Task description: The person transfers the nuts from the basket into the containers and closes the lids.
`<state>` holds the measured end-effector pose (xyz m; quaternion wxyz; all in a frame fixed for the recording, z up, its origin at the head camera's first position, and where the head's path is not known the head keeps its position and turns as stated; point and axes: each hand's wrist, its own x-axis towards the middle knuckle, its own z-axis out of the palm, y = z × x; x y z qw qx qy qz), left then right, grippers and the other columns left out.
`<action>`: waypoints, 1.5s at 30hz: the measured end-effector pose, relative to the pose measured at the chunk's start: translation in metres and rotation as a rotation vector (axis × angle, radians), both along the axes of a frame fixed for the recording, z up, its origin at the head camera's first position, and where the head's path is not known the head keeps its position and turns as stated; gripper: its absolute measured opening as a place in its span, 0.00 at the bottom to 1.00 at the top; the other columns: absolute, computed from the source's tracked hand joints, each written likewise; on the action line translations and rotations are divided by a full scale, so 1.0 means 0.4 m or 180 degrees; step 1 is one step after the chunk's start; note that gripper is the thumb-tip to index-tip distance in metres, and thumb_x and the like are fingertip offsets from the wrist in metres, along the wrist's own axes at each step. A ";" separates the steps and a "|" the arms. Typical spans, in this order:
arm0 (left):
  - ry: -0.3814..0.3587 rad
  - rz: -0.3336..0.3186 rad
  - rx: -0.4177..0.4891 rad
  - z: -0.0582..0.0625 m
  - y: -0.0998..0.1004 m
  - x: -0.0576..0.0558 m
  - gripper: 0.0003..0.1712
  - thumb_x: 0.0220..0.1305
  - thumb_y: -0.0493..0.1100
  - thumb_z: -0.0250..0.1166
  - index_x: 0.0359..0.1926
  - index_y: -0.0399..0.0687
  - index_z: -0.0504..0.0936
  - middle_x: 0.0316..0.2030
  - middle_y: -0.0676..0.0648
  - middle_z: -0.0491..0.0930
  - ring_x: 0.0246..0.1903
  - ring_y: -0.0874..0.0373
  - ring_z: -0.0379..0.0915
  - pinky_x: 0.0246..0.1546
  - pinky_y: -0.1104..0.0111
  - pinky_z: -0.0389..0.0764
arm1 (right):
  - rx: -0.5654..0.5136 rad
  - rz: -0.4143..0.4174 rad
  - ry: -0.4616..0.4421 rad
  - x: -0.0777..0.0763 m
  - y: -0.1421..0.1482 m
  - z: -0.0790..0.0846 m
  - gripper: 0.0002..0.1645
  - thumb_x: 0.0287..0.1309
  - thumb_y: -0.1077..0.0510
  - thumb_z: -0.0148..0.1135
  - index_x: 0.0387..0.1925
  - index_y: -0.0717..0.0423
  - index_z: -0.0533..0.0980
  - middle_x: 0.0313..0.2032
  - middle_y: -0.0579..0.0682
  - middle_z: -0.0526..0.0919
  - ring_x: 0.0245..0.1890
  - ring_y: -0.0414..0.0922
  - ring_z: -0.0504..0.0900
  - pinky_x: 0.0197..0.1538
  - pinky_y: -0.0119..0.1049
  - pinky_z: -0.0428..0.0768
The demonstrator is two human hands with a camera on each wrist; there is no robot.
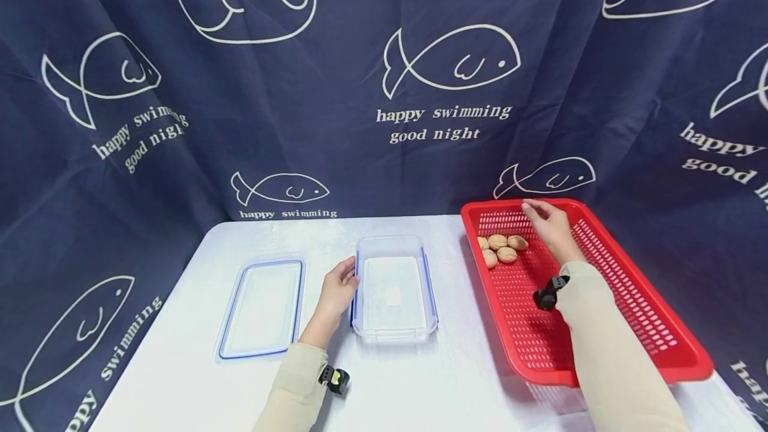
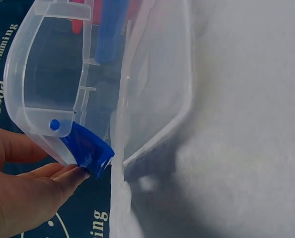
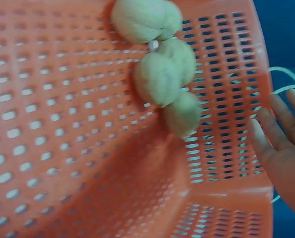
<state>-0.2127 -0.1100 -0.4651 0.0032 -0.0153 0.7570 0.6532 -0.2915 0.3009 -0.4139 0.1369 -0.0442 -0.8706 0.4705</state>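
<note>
A clear plastic food container (image 1: 393, 335) with blue side latches stands uncovered at the middle of the table. My left hand (image 1: 338, 289) is at its left side; in the left wrist view the thumb and fingers pinch a hanging blue latch (image 2: 88, 150) at the container's corner. My right hand (image 1: 551, 229) is over the far end of a red plastic basket (image 1: 510, 345), fingers spread and holding nothing. Several walnuts (image 1: 507, 255) lie together in the basket's far left corner, just left of that hand. The right wrist view shows the walnuts (image 3: 157, 79) against the perforated wall.
A clear lid (image 1: 261, 312) with a blue seal lies flat on the white table (image 1: 174, 365), left of the container. Behind the table hangs a dark blue curtain (image 1: 360, 165) with white fish drawings. The basket's raised rim runs along the table's right side.
</note>
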 end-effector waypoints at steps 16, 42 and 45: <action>0.0005 -0.0021 0.0035 -0.009 -0.001 0.002 0.26 0.67 0.27 0.50 0.65 0.25 0.62 0.63 0.27 0.65 0.64 0.38 0.62 0.66 0.56 0.66 | -0.0231 -0.0012 -0.0582 0.000 0.024 -0.119 0.25 0.64 0.61 0.57 0.60 0.68 0.71 0.54 0.65 0.77 0.39 0.33 0.75 0.38 0.21 0.74; 0.0000 -0.0054 0.0077 -0.011 -0.001 0.006 0.26 0.68 0.27 0.51 0.65 0.24 0.61 0.63 0.26 0.64 0.64 0.37 0.61 0.66 0.54 0.67 | -0.0047 0.0136 -0.1089 0.001 0.036 -0.152 0.28 0.67 0.58 0.55 0.62 0.72 0.66 0.57 0.71 0.70 0.47 0.54 0.70 0.35 0.26 0.73; -0.0007 -0.0058 0.0107 -0.011 -0.003 0.007 0.26 0.68 0.27 0.51 0.65 0.24 0.61 0.63 0.25 0.64 0.64 0.36 0.61 0.66 0.53 0.66 | -0.0043 0.0159 -0.1123 0.001 0.036 -0.153 0.29 0.67 0.57 0.55 0.63 0.72 0.66 0.57 0.70 0.71 0.48 0.54 0.70 0.36 0.26 0.73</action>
